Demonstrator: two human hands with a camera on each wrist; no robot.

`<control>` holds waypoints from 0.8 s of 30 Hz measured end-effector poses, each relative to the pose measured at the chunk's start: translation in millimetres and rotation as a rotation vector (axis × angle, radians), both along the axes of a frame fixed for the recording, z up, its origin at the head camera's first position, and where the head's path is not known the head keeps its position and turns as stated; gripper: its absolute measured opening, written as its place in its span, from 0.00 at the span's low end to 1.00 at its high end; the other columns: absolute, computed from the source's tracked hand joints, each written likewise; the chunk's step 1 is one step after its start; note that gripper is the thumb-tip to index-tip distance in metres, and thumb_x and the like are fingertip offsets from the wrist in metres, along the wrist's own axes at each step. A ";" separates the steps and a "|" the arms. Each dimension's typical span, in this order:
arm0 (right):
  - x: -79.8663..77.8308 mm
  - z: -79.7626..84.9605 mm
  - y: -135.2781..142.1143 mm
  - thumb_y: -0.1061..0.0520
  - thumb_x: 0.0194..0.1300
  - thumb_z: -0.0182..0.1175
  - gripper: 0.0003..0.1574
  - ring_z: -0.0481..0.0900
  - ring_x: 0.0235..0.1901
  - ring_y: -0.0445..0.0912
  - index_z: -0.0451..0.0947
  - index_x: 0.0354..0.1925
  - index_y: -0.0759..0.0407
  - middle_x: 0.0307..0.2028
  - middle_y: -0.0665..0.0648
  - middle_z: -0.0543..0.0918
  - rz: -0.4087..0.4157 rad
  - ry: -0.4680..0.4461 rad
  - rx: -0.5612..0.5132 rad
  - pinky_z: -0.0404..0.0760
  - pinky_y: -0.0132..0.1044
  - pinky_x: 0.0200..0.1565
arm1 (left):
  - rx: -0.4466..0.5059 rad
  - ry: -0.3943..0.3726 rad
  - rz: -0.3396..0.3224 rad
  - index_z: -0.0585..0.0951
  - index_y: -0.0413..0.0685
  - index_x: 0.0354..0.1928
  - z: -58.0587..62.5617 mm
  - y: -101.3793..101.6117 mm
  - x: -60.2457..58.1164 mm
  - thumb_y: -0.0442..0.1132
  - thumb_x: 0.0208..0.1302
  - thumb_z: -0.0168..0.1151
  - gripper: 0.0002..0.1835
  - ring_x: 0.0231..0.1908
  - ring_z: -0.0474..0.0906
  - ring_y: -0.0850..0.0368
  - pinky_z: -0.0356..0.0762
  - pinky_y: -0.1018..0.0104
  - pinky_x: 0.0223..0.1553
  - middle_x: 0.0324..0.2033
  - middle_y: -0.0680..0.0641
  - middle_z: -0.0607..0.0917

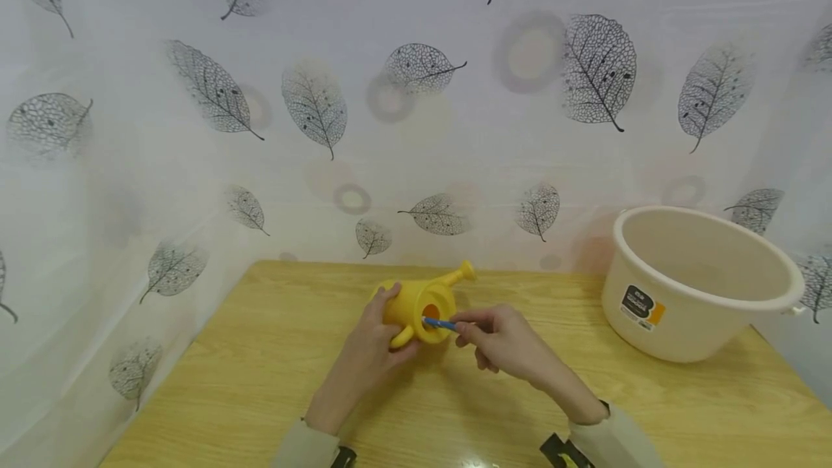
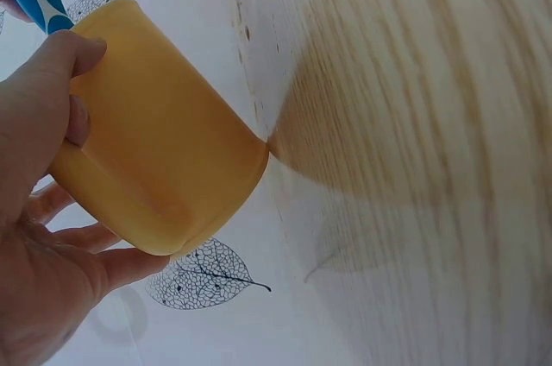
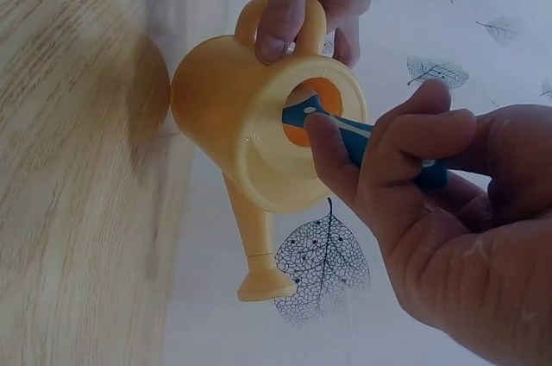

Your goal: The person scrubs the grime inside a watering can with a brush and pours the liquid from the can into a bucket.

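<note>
A yellow toy watering can (image 1: 406, 300) is tipped over, its round mouth turned toward my right side and its spout pointing up and away. My left hand (image 1: 369, 345) grips the can's body and handle, thumb on top. In the left wrist view the can's lower edge (image 2: 264, 152) meets the tabletop. With my right hand (image 1: 510, 341) I pinch the blue-and-white handle (image 3: 352, 137) of a slim tool. Its front end reaches through the opening (image 3: 326, 94) into the can, where it is hidden, so I cannot tell what kind of tool it is.
A large cream-coloured tub (image 1: 689, 338) with a black and orange label stands at the right of the wood-grain table (image 1: 260, 381). Behind and to the left, a pale leaf-patterned curtain (image 1: 416, 143) borders the table.
</note>
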State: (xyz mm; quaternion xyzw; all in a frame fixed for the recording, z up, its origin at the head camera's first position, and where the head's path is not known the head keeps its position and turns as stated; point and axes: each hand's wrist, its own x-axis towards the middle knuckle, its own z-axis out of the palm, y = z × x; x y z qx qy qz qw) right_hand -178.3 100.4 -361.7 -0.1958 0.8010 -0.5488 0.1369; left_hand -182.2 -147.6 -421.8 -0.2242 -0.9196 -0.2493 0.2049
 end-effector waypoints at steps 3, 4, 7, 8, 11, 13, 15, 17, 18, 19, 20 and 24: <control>-1.3 -1.4 -1.4 0.58 0.77 0.55 0.19 0.73 0.17 0.39 0.81 0.57 0.69 0.33 0.58 0.87 0.005 0.002 -0.004 0.70 0.25 0.17 | -0.004 0.002 0.002 0.83 0.46 0.18 -0.3 -0.4 -0.3 0.44 0.57 0.78 0.16 0.72 0.66 0.31 0.71 0.45 0.71 0.71 0.35 0.71; -1.6 -2.0 -2.0 0.58 0.77 0.55 0.19 0.72 0.18 0.39 0.81 0.57 0.69 0.33 0.58 0.87 0.006 0.002 -0.005 0.70 0.25 0.17 | -0.004 0.003 0.002 0.83 0.46 0.18 -0.5 -0.4 -0.5 0.44 0.57 0.78 0.16 0.72 0.66 0.31 0.71 0.45 0.71 0.71 0.35 0.71; -2.2 -3.8 -4.5 0.59 0.77 0.54 0.19 0.73 0.18 0.39 0.81 0.57 0.69 0.32 0.57 0.86 0.004 0.002 -0.008 0.71 0.25 0.17 | -0.002 -0.001 0.004 0.83 0.46 0.18 -1.1 -0.3 -0.9 0.45 0.56 0.78 0.16 0.72 0.66 0.31 0.70 0.45 0.72 0.71 0.36 0.71; -2.4 -4.4 -5.4 0.59 0.77 0.54 0.19 0.73 0.18 0.39 0.81 0.57 0.69 0.32 0.57 0.86 0.002 0.003 -0.008 0.71 0.24 0.17 | 0.000 -0.001 0.002 0.83 0.46 0.18 -1.4 -0.4 -1.1 0.44 0.56 0.78 0.16 0.72 0.66 0.31 0.70 0.45 0.72 0.71 0.36 0.71; -3.0 -6.1 -7.8 0.59 0.77 0.55 0.18 0.73 0.17 0.39 0.81 0.56 0.69 0.31 0.57 0.86 -0.004 0.008 -0.006 0.71 0.24 0.17 | 0.002 0.007 -0.001 0.83 0.46 0.18 -2.0 -0.6 -1.5 0.45 0.56 0.78 0.16 0.72 0.66 0.31 0.70 0.45 0.72 0.71 0.36 0.71; -3.5 -7.1 -9.1 0.59 0.76 0.55 0.18 0.73 0.17 0.39 0.82 0.56 0.68 0.31 0.56 0.86 -0.011 0.013 0.000 0.70 0.24 0.17 | 0.003 0.020 -0.008 0.84 0.46 0.18 -2.3 -0.9 -1.8 0.44 0.56 0.78 0.16 0.72 0.67 0.31 0.70 0.45 0.72 0.70 0.35 0.71; -3.8 -8.1 -10.5 0.58 0.76 0.56 0.18 0.73 0.17 0.40 0.82 0.56 0.68 0.31 0.56 0.86 -0.020 0.020 0.006 0.69 0.24 0.16 | 0.000 0.029 -0.010 0.84 0.46 0.18 -2.5 -0.9 -1.9 0.44 0.55 0.78 0.16 0.71 0.67 0.31 0.70 0.46 0.72 0.70 0.35 0.71; -3.9 -9.1 -12.2 0.58 0.76 0.57 0.18 0.73 0.17 0.40 0.83 0.55 0.67 0.31 0.56 0.86 -0.028 0.036 0.014 0.68 0.24 0.16 | 0.002 0.037 -0.015 0.84 0.46 0.18 -2.6 -1.0 -2.1 0.44 0.55 0.79 0.15 0.71 0.67 0.31 0.69 0.45 0.72 0.70 0.34 0.72; -3.7 -9.6 -13.1 0.58 0.75 0.57 0.17 0.74 0.17 0.40 0.83 0.55 0.67 0.31 0.55 0.86 -0.030 0.049 0.025 0.68 0.24 0.16 | 0.001 0.041 -0.017 0.84 0.45 0.18 -2.7 -1.0 -2.3 0.44 0.55 0.79 0.16 0.71 0.67 0.31 0.69 0.45 0.72 0.70 0.34 0.72; -3.5 -10.2 -14.0 0.58 0.75 0.57 0.17 0.74 0.17 0.40 0.83 0.54 0.66 0.30 0.55 0.86 -0.030 0.068 0.037 0.68 0.24 0.16 | 0.001 0.043 -0.017 0.84 0.46 0.18 -2.9 -1.0 -2.4 0.44 0.55 0.79 0.16 0.71 0.67 0.31 0.70 0.45 0.72 0.70 0.34 0.72; -3.2 -10.9 -15.1 0.58 0.75 0.57 0.17 0.74 0.17 0.40 0.83 0.54 0.66 0.29 0.54 0.85 -0.027 0.092 0.053 0.68 0.24 0.16 | 0.001 0.046 -0.018 0.84 0.45 0.17 -3.0 -1.0 -2.3 0.44 0.55 0.79 0.16 0.71 0.68 0.31 0.71 0.45 0.71 0.69 0.34 0.72; -1.1 -13.9 -19.5 0.60 0.74 0.59 0.15 0.71 0.15 0.36 0.85 0.53 0.64 0.23 0.50 0.80 -0.011 0.242 0.139 0.66 0.25 0.14 | -0.002 0.059 -0.022 0.84 0.46 0.17 -3.6 -1.2 -2.5 0.44 0.55 0.79 0.16 0.71 0.68 0.31 0.74 0.46 0.69 0.69 0.34 0.73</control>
